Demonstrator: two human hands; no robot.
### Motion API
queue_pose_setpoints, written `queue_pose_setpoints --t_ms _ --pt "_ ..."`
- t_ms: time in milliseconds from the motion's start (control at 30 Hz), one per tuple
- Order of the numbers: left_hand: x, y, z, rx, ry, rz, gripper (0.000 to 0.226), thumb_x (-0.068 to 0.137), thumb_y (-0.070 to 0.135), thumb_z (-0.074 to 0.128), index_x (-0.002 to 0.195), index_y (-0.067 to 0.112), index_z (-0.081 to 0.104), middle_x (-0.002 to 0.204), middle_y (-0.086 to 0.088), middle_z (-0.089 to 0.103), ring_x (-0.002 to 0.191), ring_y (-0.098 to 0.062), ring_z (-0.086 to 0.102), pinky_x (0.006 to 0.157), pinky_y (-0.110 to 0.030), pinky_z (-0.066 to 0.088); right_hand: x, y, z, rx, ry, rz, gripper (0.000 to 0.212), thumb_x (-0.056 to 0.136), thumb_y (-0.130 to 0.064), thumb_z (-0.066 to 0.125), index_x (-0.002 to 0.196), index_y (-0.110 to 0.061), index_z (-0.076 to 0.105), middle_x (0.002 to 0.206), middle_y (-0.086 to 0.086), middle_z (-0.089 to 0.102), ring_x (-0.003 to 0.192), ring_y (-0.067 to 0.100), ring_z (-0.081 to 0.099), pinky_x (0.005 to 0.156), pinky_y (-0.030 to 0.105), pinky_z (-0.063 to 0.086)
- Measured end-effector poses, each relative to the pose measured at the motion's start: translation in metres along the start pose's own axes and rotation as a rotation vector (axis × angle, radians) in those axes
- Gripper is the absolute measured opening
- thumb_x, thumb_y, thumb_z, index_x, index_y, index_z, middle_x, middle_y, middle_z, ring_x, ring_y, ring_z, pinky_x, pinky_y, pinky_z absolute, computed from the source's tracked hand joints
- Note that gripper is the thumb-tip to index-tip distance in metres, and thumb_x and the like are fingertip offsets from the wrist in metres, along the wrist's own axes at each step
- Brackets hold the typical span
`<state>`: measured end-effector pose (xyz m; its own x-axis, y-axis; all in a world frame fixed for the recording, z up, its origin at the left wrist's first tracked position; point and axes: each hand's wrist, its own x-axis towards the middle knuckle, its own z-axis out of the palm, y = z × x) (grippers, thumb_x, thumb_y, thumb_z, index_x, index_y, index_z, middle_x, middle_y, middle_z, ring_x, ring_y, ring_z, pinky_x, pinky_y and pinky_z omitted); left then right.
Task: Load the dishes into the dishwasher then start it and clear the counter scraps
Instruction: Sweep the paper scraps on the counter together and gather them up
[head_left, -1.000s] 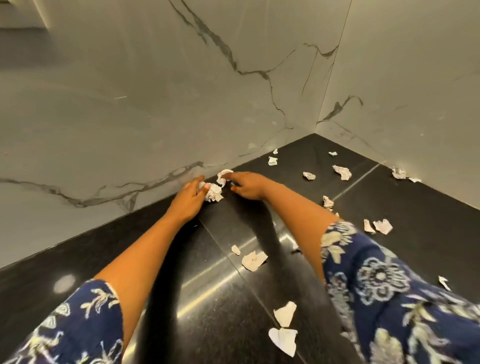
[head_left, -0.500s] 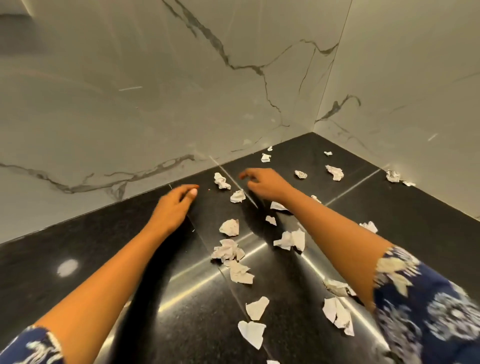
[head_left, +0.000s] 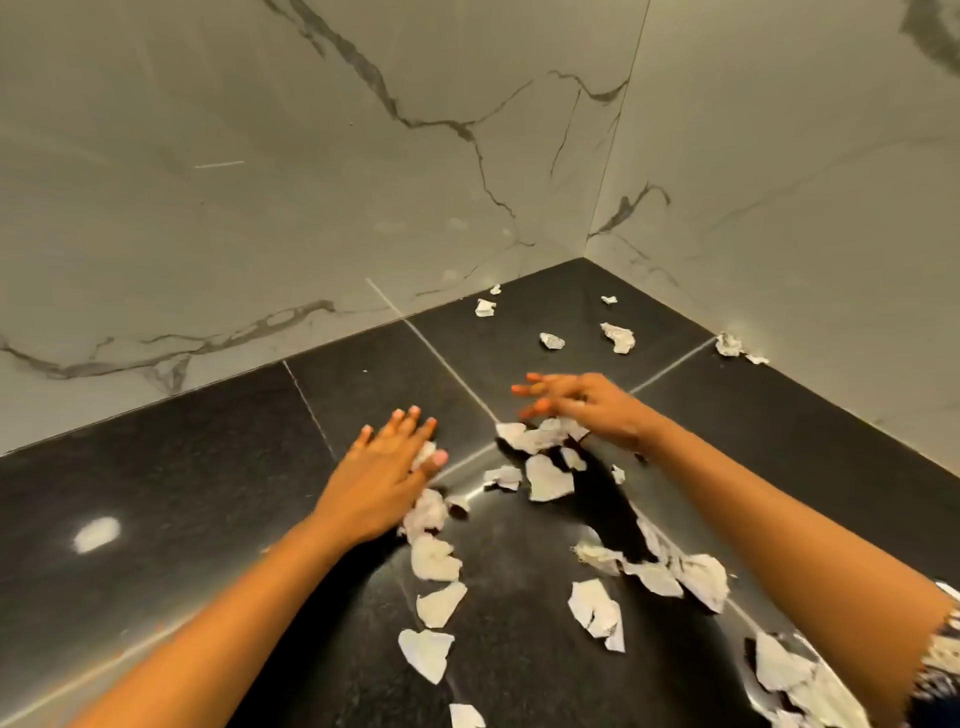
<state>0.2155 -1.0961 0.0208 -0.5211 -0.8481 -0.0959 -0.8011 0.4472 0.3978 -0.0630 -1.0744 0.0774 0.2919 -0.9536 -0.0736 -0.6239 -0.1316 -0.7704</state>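
The left hand (head_left: 387, 480) lies flat on the black counter (head_left: 171, 467) with its fingers spread wide, and it grips nothing, though a bit of paper peeks out from under its thumb side. The right hand (head_left: 582, 410) is open too, fingers fanned out and a little blurry, just above some paper scraps (head_left: 540, 441). It holds nothing that I can see. Lots more scraps sit between the two hands and back toward the person's arms. A few small scraps (head_left: 615, 336) sit far past the right hand's fingertips, in the corner by the wall (head_left: 311, 156). No dishes or dishwasher show here, so this looks like the scrap-clearing part of the job. Here is what could go wrong. The counter is smooth and shiny, so flat paper may slide away or stick down and be hard to pinch up. If the hands sweep fast, light pieces may fly off or slip over the near edge. The pieces by the right arm could get bumped by the sleeve (head_left: 943, 654). The corner bits are easy to forget.
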Motion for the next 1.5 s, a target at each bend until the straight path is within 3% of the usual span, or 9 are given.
queue_pose_setpoints --t_ms 167,333,500,667,800,900,1033,1367,1500 --pt "0.010 0.078 0.026 -0.025 -0.130 0.150 0.077 0.087 0.071 0.002 0.151 0.028 0.007 0.159 0.010 -0.001 0.143 0.000 -0.008 0.117 -0.034 -0.009 0.019 0.051 -0.054 -0.103 0.317 0.201 0.032 0.094 -0.028 0.051 0.125 -0.023 0.058 0.145 -0.001 0.044 0.133 0.013 0.039 0.115 0.031 0.025" --pt "0.027 0.116 0.013 -0.580 -0.256 0.241 0.052 0.096 0.053 0.023 0.145 0.038 0.027 0.151 0.020 0.020 0.137 0.005 0.015 0.114 -0.023 0.004 0.064 0.078 -0.078 -0.243 0.173 0.342 0.056 0.098 -0.041 0.042 0.147 -0.019 0.028 0.157 0.005 0.015 0.146 0.022 0.011 0.119 0.038 0.011" --pt "0.096 0.096 -0.016 -0.512 0.061 -0.007 0.056 0.097 0.045 0.035 0.148 0.025 0.028 0.153 0.004 0.027 0.142 -0.013 0.023 0.113 -0.025 0.014 0.046 0.067 -0.074 -0.188 -0.030 0.227 0.038 0.100 -0.037 0.037 0.130 -0.024 0.055 0.146 -0.001 0.041 0.135 0.014 0.035 0.112 0.029 0.022" --pt "0.152 0.101 -0.007 -0.360 -0.056 0.017 0.053 0.101 0.046 0.021 0.151 0.029 0.015 0.158 0.006 0.011 0.146 -0.016 0.009 0.118 -0.038 -0.002 0.012 0.090 -0.115 0.459 0.288 0.165 0.040 0.098 -0.022 0.036 0.089 -0.005 0.071 0.093 0.005 0.074 0.091 0.018 0.069 0.090 0.027 0.047" --pt "0.160 0.121 0.014 -0.234 -0.385 0.319 0.054 0.098 0.056 0.014 0.146 0.037 0.026 0.157 0.014 0.012 0.144 -0.004 0.001 0.116 -0.036 -0.011 0.051 0.121 -0.141 0.332 0.580 0.242 0.027 0.096 -0.018 0.041 0.097 -0.014 0.068 0.103 0.005 0.069 0.096 0.016 0.065 0.083 0.023 0.043" --pt "0.152 0.118 0.003 -0.617 -0.560 0.412 0.068 0.084 0.073 0.025 0.133 0.034 0.051 0.149 0.007 0.039 0.141 -0.008 0.028 0.118 -0.029 0.011 0.082 0.136 -0.143 -0.031 0.470 0.282 0.034 0.095 -0.021 0.051 0.128 -0.014 0.055 0.125 0.006 0.059 0.119 0.020 0.053 0.096 0.023 0.038" --pt "0.196 0.093 -0.034 -0.522 -0.023 0.244 0.048 0.092 0.054 0.045 0.131 0.028 0.051 0.144 0.006 0.043 0.131 -0.001 0.039 0.113 -0.018 0.019 0.107 0.134 -0.137 -0.225 0.251 0.325 0.053 0.099 -0.030 0.042 0.146 -0.009 0.029 0.152 0.008 0.030 0.140 0.023 0.029 0.112 0.028 0.020" --pt "0.274 0.046 -0.030 -0.053 -0.066 0.039 0.061 0.099 0.047 0.027 0.152 0.021 0.011 0.160 0.002 0.004 0.146 -0.013 0.006 0.117 -0.033 0.002 0.009 0.126 -0.116 -0.195 -0.156 0.069 0.039 0.093 -0.044 0.045 0.127 -0.030 0.057 0.141 -0.017 0.045 0.137 -0.005 0.025 0.114 0.020 0.010" --pt "0.271 0.047 -0.020 0.023 -0.066 0.105 0.059 0.100 0.046 0.023 0.151 0.020 0.012 0.159 0.004 0.005 0.146 -0.009 0.004 0.119 -0.034 -0.001 -0.029 0.123 -0.126 0.144 -0.030 0.042 0.052 0.086 -0.057 0.049 0.101 -0.014 0.074 0.124 -0.009 0.063 0.125 -0.004 0.046 0.105 0.013 0.033"
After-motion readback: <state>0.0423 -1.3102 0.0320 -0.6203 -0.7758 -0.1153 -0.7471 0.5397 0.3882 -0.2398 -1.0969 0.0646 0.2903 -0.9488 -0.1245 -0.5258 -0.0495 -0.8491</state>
